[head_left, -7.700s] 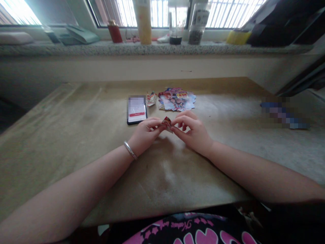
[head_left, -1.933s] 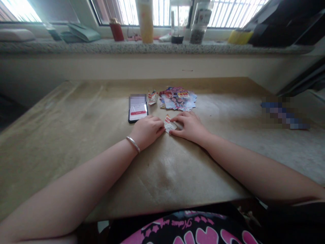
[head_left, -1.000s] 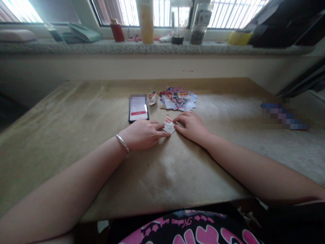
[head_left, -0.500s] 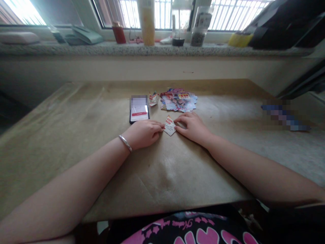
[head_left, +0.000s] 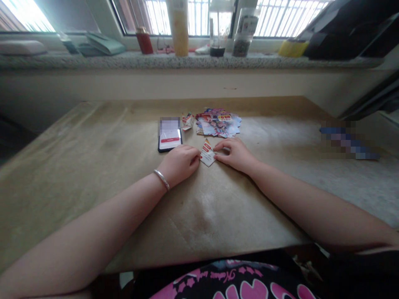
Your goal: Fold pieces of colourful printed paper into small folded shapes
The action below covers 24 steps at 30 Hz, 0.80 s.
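Note:
A small folded piece of printed paper (head_left: 207, 153), white with red marks, lies flat on the paper-covered table (head_left: 93, 174). My left hand (head_left: 181, 162), with a silver bracelet on the wrist, presses its curled fingers against the piece's left edge. My right hand (head_left: 234, 153) holds the right edge down with its fingertips. Just behind lie a heap of colourful printed paper squares (head_left: 218, 123) and one small folded piece (head_left: 187, 121).
A phone (head_left: 169, 137) with a lit screen lies left of the paper heap. A blurred blue object (head_left: 349, 139) sits at the right. The stone windowsill (head_left: 93, 60) behind holds a yellow bottle (head_left: 180, 27), jars, a red cup (head_left: 145, 41) and other items.
Several seconds ago both hands held the piece up off the table; now it lies flat. In the last second my left fingers curled in from a stretched pose along its edge.

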Tool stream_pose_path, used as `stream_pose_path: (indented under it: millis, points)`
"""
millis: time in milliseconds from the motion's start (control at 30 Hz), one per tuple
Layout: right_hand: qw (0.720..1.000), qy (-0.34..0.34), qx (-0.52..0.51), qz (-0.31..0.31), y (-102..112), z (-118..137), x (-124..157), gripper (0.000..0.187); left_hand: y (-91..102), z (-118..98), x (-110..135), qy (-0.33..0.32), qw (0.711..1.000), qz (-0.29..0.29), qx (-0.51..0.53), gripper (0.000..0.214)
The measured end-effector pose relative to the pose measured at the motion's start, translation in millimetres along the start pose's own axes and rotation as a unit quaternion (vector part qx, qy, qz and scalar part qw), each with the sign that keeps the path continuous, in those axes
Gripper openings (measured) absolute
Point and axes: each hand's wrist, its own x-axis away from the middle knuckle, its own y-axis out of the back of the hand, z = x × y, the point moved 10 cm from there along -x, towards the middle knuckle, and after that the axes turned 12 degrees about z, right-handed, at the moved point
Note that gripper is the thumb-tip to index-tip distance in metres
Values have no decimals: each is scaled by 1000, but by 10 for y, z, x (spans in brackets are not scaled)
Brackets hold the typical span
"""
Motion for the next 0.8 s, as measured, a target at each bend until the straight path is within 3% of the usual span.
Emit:
stream_pose_path:
  millis: [433, 800]
  points:
    - [1000, 17, -5, 18, -21, 53, 9, 8, -36, 210, -34, 43, 995, -4, 94, 14]
    - [998, 56, -13, 16, -43, 153, 18, 3, -71, 240, -47, 36, 987, -16, 153, 37]
